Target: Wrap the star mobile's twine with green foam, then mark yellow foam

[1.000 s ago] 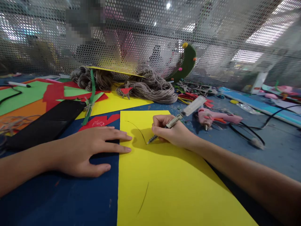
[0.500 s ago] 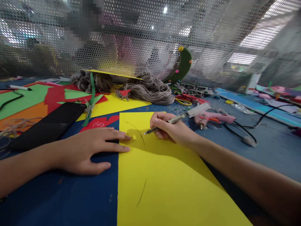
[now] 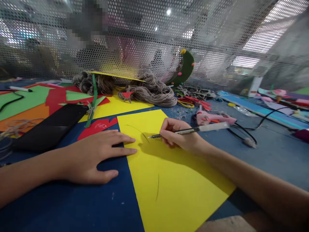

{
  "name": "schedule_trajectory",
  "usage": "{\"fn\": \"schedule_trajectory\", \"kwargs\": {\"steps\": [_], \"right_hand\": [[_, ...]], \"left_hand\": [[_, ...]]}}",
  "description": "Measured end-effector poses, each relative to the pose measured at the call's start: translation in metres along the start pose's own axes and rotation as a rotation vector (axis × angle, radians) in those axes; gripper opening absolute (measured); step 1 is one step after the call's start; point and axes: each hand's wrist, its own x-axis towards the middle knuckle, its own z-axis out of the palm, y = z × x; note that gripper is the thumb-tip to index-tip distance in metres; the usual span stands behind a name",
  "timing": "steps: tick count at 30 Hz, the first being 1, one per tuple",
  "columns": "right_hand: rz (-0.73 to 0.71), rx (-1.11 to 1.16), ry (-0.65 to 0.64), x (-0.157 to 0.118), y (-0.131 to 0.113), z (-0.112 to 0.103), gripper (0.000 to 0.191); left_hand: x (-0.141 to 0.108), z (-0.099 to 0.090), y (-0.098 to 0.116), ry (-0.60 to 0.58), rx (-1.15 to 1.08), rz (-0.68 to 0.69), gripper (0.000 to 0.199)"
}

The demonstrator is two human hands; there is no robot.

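Observation:
A yellow sheet (image 3: 173, 190) lies on the blue table, marked with a curved line near its top and a shorter one lower down. My left hand (image 3: 96, 158) rests palm down with fingers spread, two fingertips on the sheet's left edge and the thumb over the table. Pinched in my right hand (image 3: 180, 133) is a pen (image 3: 187, 131), its tip just right of the upper curve; whether it touches the paper I cannot tell.
Left lie a black case (image 3: 51, 127), red scraps (image 3: 96, 126) and green paper (image 3: 36, 96). Grey cord bundles (image 3: 156, 93) sit before a perforated metal screen (image 3: 145, 38). A pink glue gun (image 3: 214, 118) with a black cable is beyond my right hand.
The yellow sheet has turned, its lower part swinging right. My right hand has shifted slightly right, and the pen lies flatter. My left fingertips are a little further right.

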Motion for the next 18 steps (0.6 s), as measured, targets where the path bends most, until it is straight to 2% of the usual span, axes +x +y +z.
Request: {"fn": "schedule_trajectory", "kwargs": {"steps": [4,8,18], "right_hand": [[-0.039,-0.006,0.010,-0.0006,0.0058,0.0017,0.019],[-0.041,-0.008,0.012,-0.0012,0.0041,0.0018,0.017],[-0.057,-0.068,0.043,0.0005,0.0038,0.0017,0.017]], "left_hand": [[0.0001,0.0029,-0.0012,0.011,0.003,-0.003,0.053],[-0.0003,0.0079,-0.0002,0.065,0.013,-0.031,0.053],[-0.0009,0.0090,-0.0001,0.090,0.004,-0.030,0.052]]}}
